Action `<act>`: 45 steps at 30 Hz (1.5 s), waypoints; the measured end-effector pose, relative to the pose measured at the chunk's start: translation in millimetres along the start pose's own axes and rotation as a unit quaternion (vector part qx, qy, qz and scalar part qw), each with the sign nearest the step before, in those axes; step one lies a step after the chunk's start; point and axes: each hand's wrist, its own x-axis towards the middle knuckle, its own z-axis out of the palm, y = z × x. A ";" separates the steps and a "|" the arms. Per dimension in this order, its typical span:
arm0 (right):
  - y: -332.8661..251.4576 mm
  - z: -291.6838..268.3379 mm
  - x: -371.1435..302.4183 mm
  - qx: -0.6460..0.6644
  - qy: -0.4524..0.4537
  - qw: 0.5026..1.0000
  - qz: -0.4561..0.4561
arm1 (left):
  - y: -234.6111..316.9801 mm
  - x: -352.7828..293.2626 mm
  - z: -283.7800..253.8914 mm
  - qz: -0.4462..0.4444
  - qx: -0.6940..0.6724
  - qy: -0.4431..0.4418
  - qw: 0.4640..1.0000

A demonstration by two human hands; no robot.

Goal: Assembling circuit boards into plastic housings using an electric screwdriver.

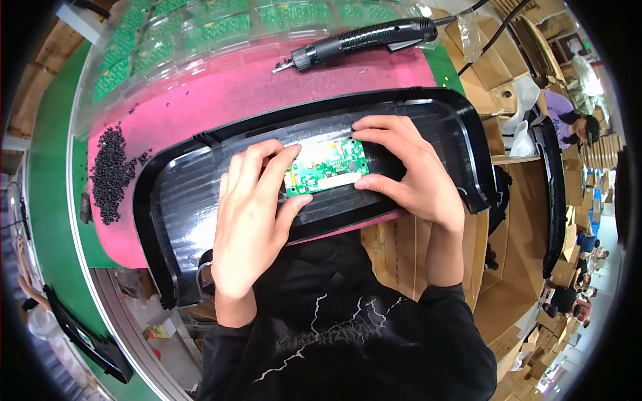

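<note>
A green circuit board [328, 167] with a white connector strip lies over the middle of a long black plastic housing [190, 180], whose curved rim rises around it. My left hand [254, 207] grips the board's left end between thumb and fingers. At the other end, my right hand [411, 164] pinches the board's right edge, thumb low and fingers at the upper corner. Whether the board rests fully on the housing's floor cannot be made out. The housing sits on a pink mat [221, 93], its near side reaching past the mat's front edge.
Beyond the housing lies a black electric screwdriver [364, 43]. Small black screws [114, 174] are heaped on the mat's left. Clear trays of green boards [221, 27] stand at the back. Cardboard boxes [515, 227] fill the right side, with another black housing [552, 194] there. Other people are farther off.
</note>
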 end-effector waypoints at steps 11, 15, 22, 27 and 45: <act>2.5 4.3 1.8 -0.003 -0.003 1.000 0.003 | -1.1 2.1 4.4 0.009 0.052 0.004 0.999; 1.3 3.8 1.7 -0.006 -0.009 1.000 0.004 | -0.7 1.4 3.4 -0.001 0.048 -0.001 0.999; -0.6 2.9 0.1 -0.026 -0.013 1.000 0.001 | 0.5 2.0 3.6 -0.010 0.014 0.006 1.000; -29.1 -13.2 1.6 -0.074 0.078 0.993 0.038 | -2.9 0.6 1.1 0.004 0.035 0.006 0.999; -5.7 -24.6 144.4 0.248 0.354 0.897 -0.090 | -13.3 -11.1 1.9 0.072 0.018 0.055 0.996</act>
